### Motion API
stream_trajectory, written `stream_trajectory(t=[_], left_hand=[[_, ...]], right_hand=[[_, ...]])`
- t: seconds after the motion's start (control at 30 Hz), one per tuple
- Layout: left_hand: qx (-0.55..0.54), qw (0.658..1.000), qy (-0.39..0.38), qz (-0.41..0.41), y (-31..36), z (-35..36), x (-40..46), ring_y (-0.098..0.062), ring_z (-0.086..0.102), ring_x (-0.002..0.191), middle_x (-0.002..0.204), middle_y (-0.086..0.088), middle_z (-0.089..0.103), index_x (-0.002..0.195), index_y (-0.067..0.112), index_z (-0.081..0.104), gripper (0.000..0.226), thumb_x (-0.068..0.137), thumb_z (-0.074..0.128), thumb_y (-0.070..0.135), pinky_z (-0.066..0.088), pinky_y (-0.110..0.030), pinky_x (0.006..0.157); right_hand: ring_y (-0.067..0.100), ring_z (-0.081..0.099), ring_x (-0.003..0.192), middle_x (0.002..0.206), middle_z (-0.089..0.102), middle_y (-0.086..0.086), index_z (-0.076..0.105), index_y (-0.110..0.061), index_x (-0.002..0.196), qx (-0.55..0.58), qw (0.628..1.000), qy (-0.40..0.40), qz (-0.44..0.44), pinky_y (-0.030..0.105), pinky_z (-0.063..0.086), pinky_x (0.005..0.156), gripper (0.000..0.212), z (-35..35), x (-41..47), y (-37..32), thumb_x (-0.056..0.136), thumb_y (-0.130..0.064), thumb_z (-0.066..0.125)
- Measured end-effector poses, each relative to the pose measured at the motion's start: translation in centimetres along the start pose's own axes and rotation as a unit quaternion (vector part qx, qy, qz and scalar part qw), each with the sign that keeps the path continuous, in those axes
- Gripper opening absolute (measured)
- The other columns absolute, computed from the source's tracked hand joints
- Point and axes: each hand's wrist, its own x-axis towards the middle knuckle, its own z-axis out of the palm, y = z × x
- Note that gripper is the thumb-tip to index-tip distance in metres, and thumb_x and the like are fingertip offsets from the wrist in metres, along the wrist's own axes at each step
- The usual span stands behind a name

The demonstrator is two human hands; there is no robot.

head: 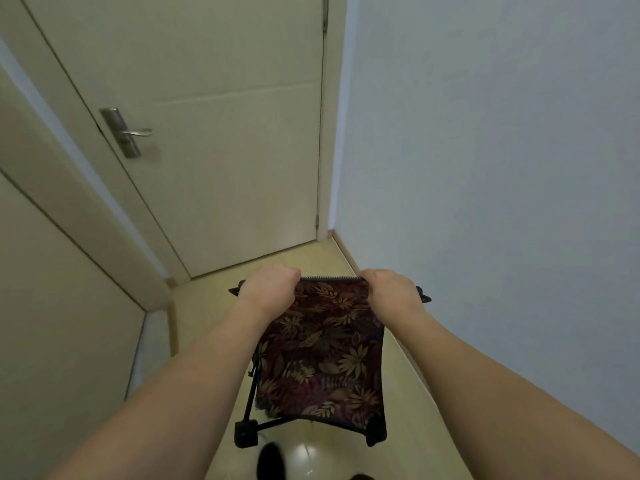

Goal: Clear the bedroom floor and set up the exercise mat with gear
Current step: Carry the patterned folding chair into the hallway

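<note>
A folding camp chair [325, 351] with dark fabric printed in golden leaves and a black frame is in front of me over a pale glossy floor. My left hand [268, 289] grips the left end of the seat's top edge, fingers curled over it. My right hand [389, 289] grips the right end the same way. The chair's black corner caps stick out beyond both hands. Whether its lower feet touch the floor I cannot tell.
A closed beige door [214, 133] with a metal lever handle [133, 132] stands straight ahead. A white wall [502, 168] runs along the right with a skirting board. Cream panels [52, 271] line the left. Dark footwear [272, 460] shows at the bottom edge.
</note>
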Motion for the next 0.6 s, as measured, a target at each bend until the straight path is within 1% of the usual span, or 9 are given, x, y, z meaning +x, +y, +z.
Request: stream_trajectory(t=[0.1, 0.17, 0.23, 0.33, 0.43, 0.53, 0.6], left_hand=[[-0.006, 1.0, -0.01, 0.004, -3.0, -1.1, 6.4, -0.027, 0.054, 0.072, 0.075, -0.003, 0.05, 0.091, 0.013, 0.058, 0.019, 0.088, 0.044, 0.001, 0.043, -0.035, 0.058], [-0.003, 1.0, -0.017, 0.011, -4.8, -1.4, 10.6, -0.03, 0.057, 0.076, 0.079, -0.006, 0.054, 0.094, 0.013, 0.06, 0.019, 0.089, 0.044, 0.003, 0.041, -0.034, 0.059], [-0.007, 0.999, -0.026, 0.019, -6.6, -1.2, 15.8, -0.03, 0.056, 0.075, 0.085, -0.008, 0.06, 0.096, 0.013, 0.061, 0.019, 0.09, 0.044, 0.004, 0.043, -0.035, 0.059], [-0.024, 0.999, -0.032, 0.013, -9.0, -0.4, 23.4, -0.027, 0.053, 0.072, 0.084, -0.009, 0.06, 0.097, 0.012, 0.063, 0.02, 0.094, 0.043, 0.007, 0.045, -0.035, 0.06], [-0.036, 0.998, -0.06, 0.007, -11.1, 1.5, 28.7, -0.031, 0.062, 0.08, 0.089, -0.01, 0.065, 0.095, 0.013, 0.063, 0.019, 0.095, 0.044, 0.01, 0.048, -0.036, 0.065], [-0.041, 0.996, -0.081, -0.006, -13.6, 3.3, 33.5, -0.03, 0.064, 0.081, 0.09, -0.008, 0.068, 0.097, 0.016, 0.065, 0.019, 0.095, 0.046, 0.015, 0.053, -0.036, 0.067], [-0.047, 0.994, -0.095, -0.009, -15.1, 4.5, 36.8, -0.029, 0.064, 0.083, 0.092, -0.007, 0.069, 0.099, 0.017, 0.066, 0.02, 0.096, 0.046, 0.017, 0.053, -0.036, 0.068]], right_hand=[[0.029, 0.062, 0.081, 0.092, 0.066, 0.005, 0.061, -0.017, 0.099, 0.005, 1.0, 0.002, 0.022, 0.03, 0.039, 0.061, 0.022, -0.3, 6.2, -0.3, 0.088, -0.006, 0.046], [0.029, 0.062, 0.081, 0.091, 0.066, 0.004, 0.061, -0.018, 0.098, 0.009, 0.999, -0.002, 0.034, 0.03, 0.039, 0.06, 0.02, -0.2, 10.2, -0.1, 0.088, -0.008, 0.047], [0.029, 0.062, 0.081, 0.091, 0.066, 0.004, 0.061, -0.017, 0.098, 0.01, 0.999, -0.004, 0.04, 0.03, 0.039, 0.061, 0.019, 0.0, 14.9, 0.3, 0.089, -0.009, 0.047], [0.029, 0.062, 0.082, 0.092, 0.065, 0.004, 0.061, -0.016, 0.1, 0.012, 0.999, -0.006, 0.038, 0.03, 0.038, 0.061, 0.022, 0.9, 22.3, 1.4, 0.089, -0.007, 0.046], [0.027, 0.062, 0.083, 0.094, 0.064, 0.003, 0.06, -0.016, 0.103, 0.012, 0.998, -0.049, 0.029, 0.03, 0.039, 0.061, 0.024, 1.9, 28.0, 2.2, 0.089, -0.005, 0.045], [0.027, 0.063, 0.088, 0.097, 0.063, 0.005, 0.058, -0.014, 0.105, 0.017, 0.995, -0.1, 0.017, 0.03, 0.041, 0.063, 0.024, 3.3, 33.1, 2.4, 0.087, -0.003, 0.046], [0.027, 0.063, 0.092, 0.102, 0.063, 0.006, 0.058, -0.013, 0.108, 0.017, 0.992, -0.122, 0.01, 0.032, 0.045, 0.067, 0.024, 3.8, 36.7, 2.4, 0.089, -0.004, 0.046]])
